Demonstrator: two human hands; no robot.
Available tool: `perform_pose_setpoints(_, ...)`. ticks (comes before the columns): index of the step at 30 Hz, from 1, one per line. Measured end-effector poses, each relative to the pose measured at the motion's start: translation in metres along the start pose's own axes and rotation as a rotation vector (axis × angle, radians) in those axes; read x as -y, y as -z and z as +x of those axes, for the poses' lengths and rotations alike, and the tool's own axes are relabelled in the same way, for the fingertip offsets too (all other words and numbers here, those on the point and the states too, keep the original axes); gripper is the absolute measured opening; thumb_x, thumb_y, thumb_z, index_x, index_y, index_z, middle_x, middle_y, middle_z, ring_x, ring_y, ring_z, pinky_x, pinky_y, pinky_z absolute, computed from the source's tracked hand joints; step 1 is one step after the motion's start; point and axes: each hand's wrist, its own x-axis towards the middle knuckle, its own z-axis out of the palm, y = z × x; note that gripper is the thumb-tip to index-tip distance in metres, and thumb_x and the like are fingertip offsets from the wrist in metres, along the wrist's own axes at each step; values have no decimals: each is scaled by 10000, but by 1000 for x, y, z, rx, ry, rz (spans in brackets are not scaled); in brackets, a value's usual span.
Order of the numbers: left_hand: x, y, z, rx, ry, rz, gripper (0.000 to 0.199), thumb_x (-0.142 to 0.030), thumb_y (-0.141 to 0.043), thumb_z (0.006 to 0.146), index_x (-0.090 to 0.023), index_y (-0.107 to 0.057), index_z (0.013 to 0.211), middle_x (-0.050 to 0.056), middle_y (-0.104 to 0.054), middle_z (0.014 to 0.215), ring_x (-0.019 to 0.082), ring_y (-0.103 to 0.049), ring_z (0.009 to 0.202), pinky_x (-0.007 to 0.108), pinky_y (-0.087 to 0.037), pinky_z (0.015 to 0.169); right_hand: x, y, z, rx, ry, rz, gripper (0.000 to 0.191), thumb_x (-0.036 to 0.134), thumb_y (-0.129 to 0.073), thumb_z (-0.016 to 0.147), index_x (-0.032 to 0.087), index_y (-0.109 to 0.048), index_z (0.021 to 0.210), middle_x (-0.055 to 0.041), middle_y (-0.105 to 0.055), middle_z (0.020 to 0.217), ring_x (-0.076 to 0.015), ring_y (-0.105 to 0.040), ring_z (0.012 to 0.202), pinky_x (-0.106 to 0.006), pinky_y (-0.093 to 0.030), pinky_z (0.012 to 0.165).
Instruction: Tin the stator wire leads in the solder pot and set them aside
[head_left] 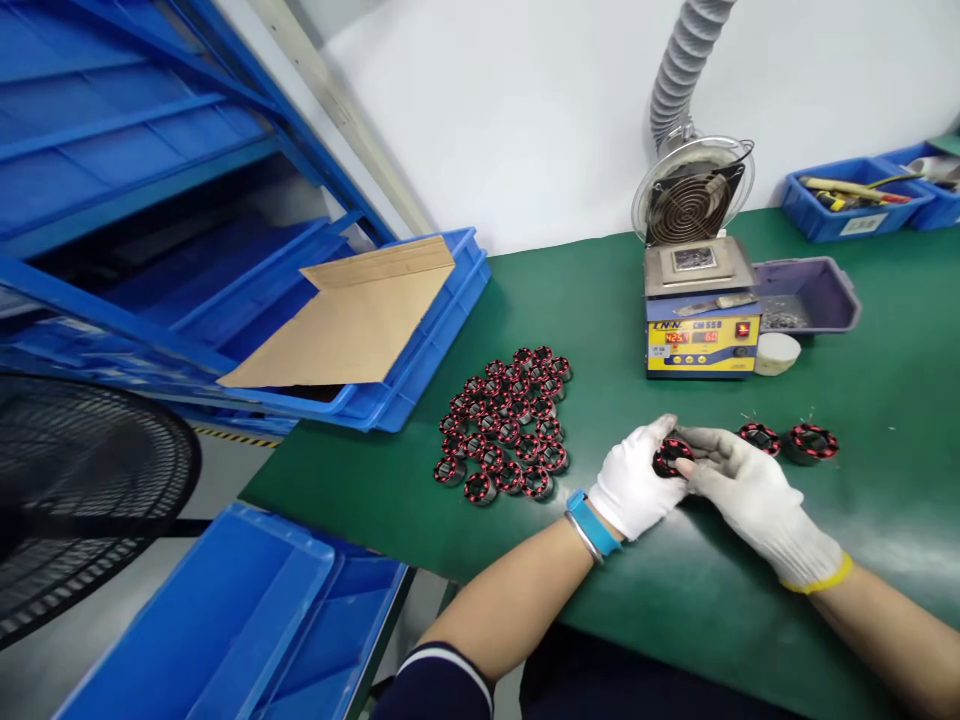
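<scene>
Between my two gloved hands is a motor stator (pixel 670 460), a short black ring with red marks around its top. My left hand (pixel 639 482) wraps around its left side. From the right, my right hand (pixel 739 490) grips it with thumb and fingers; part of the ring is hidden behind the gloves. Just beyond my right hand stand two more stators (pixel 813 442) with thin wire ends sticking up. To the left of my hands, several stators (pixel 508 432) sit close together on the green table (pixel 600 330).
A solder pot (pixel 701 320) with a lit display stands behind my hands, under a fan and grey duct (pixel 686 60). Beside it are a purple bin (pixel 817 290) and a round white pad (pixel 777 353). Blue crates (pixel 442 340) with cardboard stand left; a black fan (pixel 90 500) is nearer.
</scene>
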Motion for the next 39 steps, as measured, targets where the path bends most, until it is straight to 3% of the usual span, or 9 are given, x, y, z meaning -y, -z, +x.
perform_pose_setpoints(6, 0, 5, 3, 60, 188, -141, 501, -228, -649, 759, -177, -648, 1257, 97, -693, 1260, 289, -662, 1170, 427, -538, 1063, -2, 1, -4, -123, 24, -106, 631, 506, -857, 607, 172, -660, 1105, -132, -726, 1105, -259, -727, 971, -382, -626, 918)
perform_pose_setpoints(9, 0, 15, 0, 151, 219, -235, 196, -277, -581, 798, -177, -715, 900, 63, -753, 836, 240, -723, 734, 363, -630, 712, 1, 1, -4, -157, 35, -55, 658, 540, -860, 597, 177, -647, 1103, -139, -728, 1095, -265, -732, 943, -380, -645, 859)
perform_pose_setpoints(12, 1, 29, -3, 193, 215, -339, 241, -355, -536, 835, -155, -670, 826, 34, -680, 641, 159, -587, 446, 271, -521, 462, 4, 1, -4, -179, 44, -13, 647, 548, -868, 589, 188, -640, 1075, -130, -737, 1035, -257, -736, 888, -356, -658, 765)
perform_pose_setpoints(15, -3, 38, -6, -11, 212, -362, 344, -441, -496, 878, -136, -608, 992, 63, -687, 770, 145, -604, 548, 275, -534, 543, 4, 0, -5, -189, 42, -23, 622, 531, -869, 602, 192, -641, 1072, -118, -738, 998, -247, -734, 857, -347, -657, 738)
perform_pose_setpoints(19, -12, 32, -10, -250, 48, -179, 558, -454, -734, 746, -145, -570, 1179, 112, -662, 1120, 169, -653, 804, 305, -570, 711, -1, 0, -4, -177, 38, -30, 637, 544, -864, 605, 184, -645, 1082, -129, -729, 1021, -255, -731, 889, -356, -654, 779)
perform_pose_setpoints(25, -8, 18, -13, -44, -74, -40, 952, -449, -837, 697, -160, -380, 1482, 124, -537, 1434, 251, -634, 1172, 371, -566, 1015, -1, 4, 1, -97, -7, 16, 930, 528, -867, 609, 184, -525, 1403, -113, -708, 1046, -255, -724, 945, -315, -638, 802)
perform_pose_setpoints(30, -6, 18, -9, -65, -37, -34, 577, -327, -791, 777, -188, -594, 1301, 68, -664, 1271, 233, -647, 1176, 345, -528, 1080, 3, 4, -1, 49, -81, 107, 1054, 577, -858, 594, 219, -436, 1491, -117, -690, 1127, -252, -704, 969, -298, -623, 744)
perform_pose_setpoints(35, -13, 26, -8, -89, 82, -57, 577, -390, -864, 726, -230, -653, 1238, 41, -699, 1197, 244, -668, 1130, 344, -561, 1030, 5, 14, -3, 184, -67, 134, 970, 663, -813, 634, 283, -495, 1468, -120, -677, 1180, -250, -682, 990, -307, -603, 780)
perform_pose_setpoints(39, -13, 27, -9, -55, 7, -115, 534, -406, -872, 716, -238, -676, 1183, 28, -712, 1164, 236, -685, 1088, 322, -562, 1011, 6, 25, -5, 291, -90, 157, 948, 720, -769, 668, 273, -530, 1469, -43, -639, 737, -163, -579, 590, -252, -501, 519)
